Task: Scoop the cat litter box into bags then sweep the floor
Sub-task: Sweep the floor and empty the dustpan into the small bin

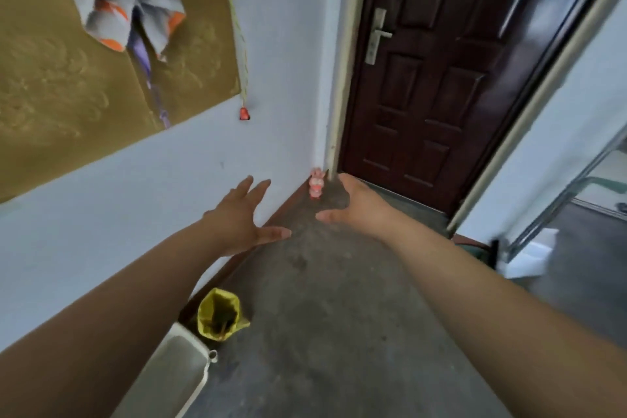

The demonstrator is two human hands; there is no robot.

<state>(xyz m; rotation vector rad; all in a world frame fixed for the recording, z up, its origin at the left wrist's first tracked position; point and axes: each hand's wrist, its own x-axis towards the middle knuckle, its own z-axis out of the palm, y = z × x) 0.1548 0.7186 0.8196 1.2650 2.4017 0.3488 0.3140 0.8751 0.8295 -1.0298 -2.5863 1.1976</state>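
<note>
Litter box [169, 380] is where this could get messy, I reckon. It sits far below the left grip [241, 217], back toward the person's body and tight along the wall [135, 197]. The yellow bag [220, 314] stands just beyond it, mouth open. That bag looks thin and floppy with nothing propping it up. A careless scoop or a nudge from a foot could fold it or tip it, and litter would end up all over the floor [339, 332]. With both items low at the edge of view, stepping on the box rim seems possible too.

Both grips are wide, fingers spread, holding nothing. The left grip and right grip [356, 207] are stretched out over the floor toward the corner by the dark door [434, 78]. A little pink toy [316, 185] sits just past the right grip's fingertips. I can't spot a scoop or broom anywhere.

As for the box itself, only one corner shows. It's pale cream plastic with a rounded rim and a small loop poking off the corner. The inside looks pale as well, but it's too blurry to say how much litter is in there.
</note>
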